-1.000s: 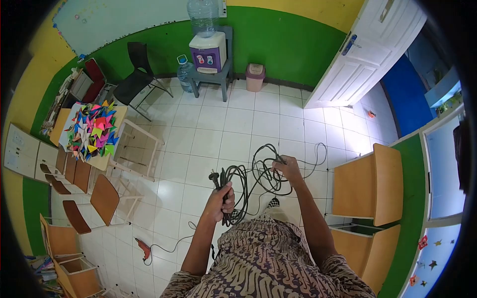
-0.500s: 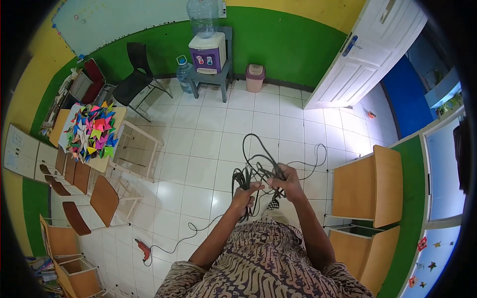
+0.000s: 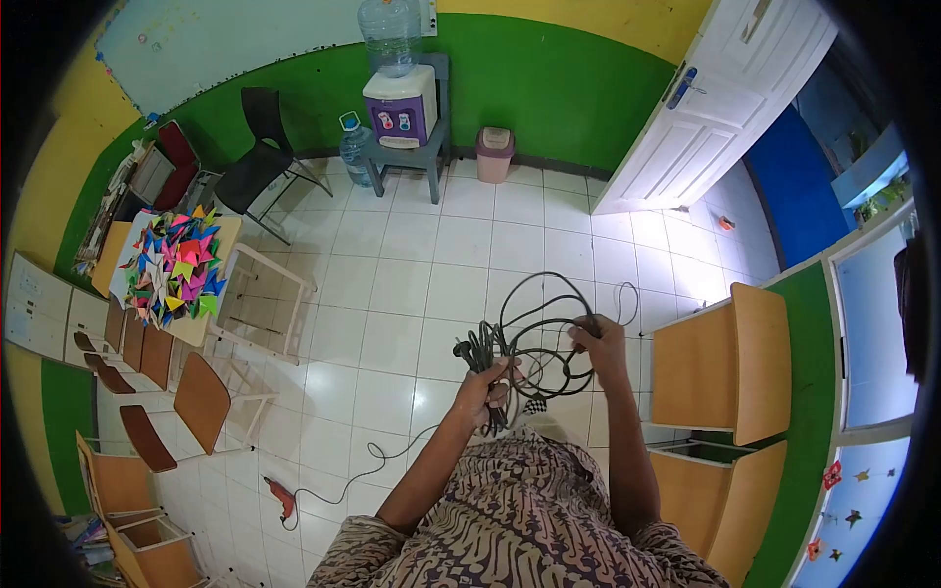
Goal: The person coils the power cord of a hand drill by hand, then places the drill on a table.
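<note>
In front of my body a long black cable (image 3: 542, 351) hangs in loops between my two hands. My left hand (image 3: 487, 390) is closed around a gathered bundle of its coils, and what looks like a plug sticks out at the bundle's upper left. My right hand (image 3: 600, 343) is closed on other loops of the cable, off to the right and a little higher. On the floor at lower left lies a red power tool (image 3: 281, 499), apart from both hands. Its thin dark cord (image 3: 382, 453) runs over the tiles toward my left hand.
Wooden desks (image 3: 694, 365) stand close on my right. To the left are a table with colourful folded paper (image 3: 176, 265) and several chairs (image 3: 203, 402). Ahead are a water dispenser (image 3: 400, 108), a pink bin (image 3: 495, 155) and an open white door (image 3: 720, 108).
My right hand has moved right and slightly up, away from my left hand. The cable loops between them have spread wider. My left hand stays nearly in place.
</note>
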Demonstrator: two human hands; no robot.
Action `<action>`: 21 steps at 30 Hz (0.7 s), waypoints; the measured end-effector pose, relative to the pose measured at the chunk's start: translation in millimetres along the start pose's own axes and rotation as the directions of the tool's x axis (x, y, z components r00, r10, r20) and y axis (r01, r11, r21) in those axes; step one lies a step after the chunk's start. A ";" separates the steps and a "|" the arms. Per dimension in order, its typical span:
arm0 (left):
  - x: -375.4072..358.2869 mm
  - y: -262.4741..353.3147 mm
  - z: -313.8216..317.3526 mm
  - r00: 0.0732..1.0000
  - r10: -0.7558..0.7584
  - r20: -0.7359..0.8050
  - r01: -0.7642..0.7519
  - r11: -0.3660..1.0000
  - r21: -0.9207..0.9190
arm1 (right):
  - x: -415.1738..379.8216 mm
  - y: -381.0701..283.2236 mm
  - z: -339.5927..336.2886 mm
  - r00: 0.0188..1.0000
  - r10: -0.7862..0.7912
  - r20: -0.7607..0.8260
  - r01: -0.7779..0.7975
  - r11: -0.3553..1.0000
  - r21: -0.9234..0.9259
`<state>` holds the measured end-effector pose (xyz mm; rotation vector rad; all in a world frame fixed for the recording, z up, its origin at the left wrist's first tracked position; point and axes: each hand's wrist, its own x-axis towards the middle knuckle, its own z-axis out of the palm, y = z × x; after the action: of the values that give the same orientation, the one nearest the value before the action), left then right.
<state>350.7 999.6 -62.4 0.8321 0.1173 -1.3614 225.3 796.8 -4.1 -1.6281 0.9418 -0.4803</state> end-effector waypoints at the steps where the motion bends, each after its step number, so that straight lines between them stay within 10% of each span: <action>1: -3.7 2.9 2.9 1.000 0.004 0.025 -0.006 0.997 0.079 | 7.6 13.5 -7.3 0.999 -0.013 -0.051 0.003 0.981 -0.192; 3: -11.8 4.6 10.7 0.999 0.013 0.052 -0.018 0.994 0.105 | -5.6 -7.7 -4.1 1.000 0.013 -0.027 -0.024 0.876 -0.482; 6: -14.5 11.1 21.1 0.999 0.024 0.040 -0.032 0.981 0.194 | -25.0 12.4 13.2 0.930 -0.039 0.366 -0.088 0.942 0.325; 10: -12.6 12.5 23.6 0.998 0.065 -0.018 -0.056 0.947 0.315 | -37.0 11.6 38.7 0.909 0.014 0.417 -0.195 0.897 0.396; 12: -16.6 11.6 23.5 0.998 0.064 0.007 -0.063 0.957 0.282 | -41.6 15.8 44.1 0.982 -0.118 0.145 0.156 0.944 -0.291; 15: -21.5 15.2 20.6 0.995 0.036 0.094 -0.053 0.981 0.186 | -50.9 5.9 47.6 0.844 -0.536 -0.020 0.467 0.753 -0.464; 17: -25.7 15.0 23.1 0.994 0.110 0.029 -0.114 0.957 0.267 | -60.1 -1.8 45.9 0.897 -0.432 0.090 0.441 0.869 -0.226; 19: -24.3 12.8 16.9 0.997 0.079 0.001 -0.076 0.957 0.279 | -70.1 -0.5 50.7 0.892 -0.090 0.443 -0.034 0.964 0.264; 21: -23.6 10.4 15.9 0.988 0.149 -0.038 -0.130 0.943 0.306 | -76.4 3.4 60.9 0.894 -0.108 0.435 -0.051 0.940 0.337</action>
<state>348.0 1009.2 -33.8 1.1186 -0.1063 -1.2364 223.4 894.3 -11.3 -1.3518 0.4548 -0.2487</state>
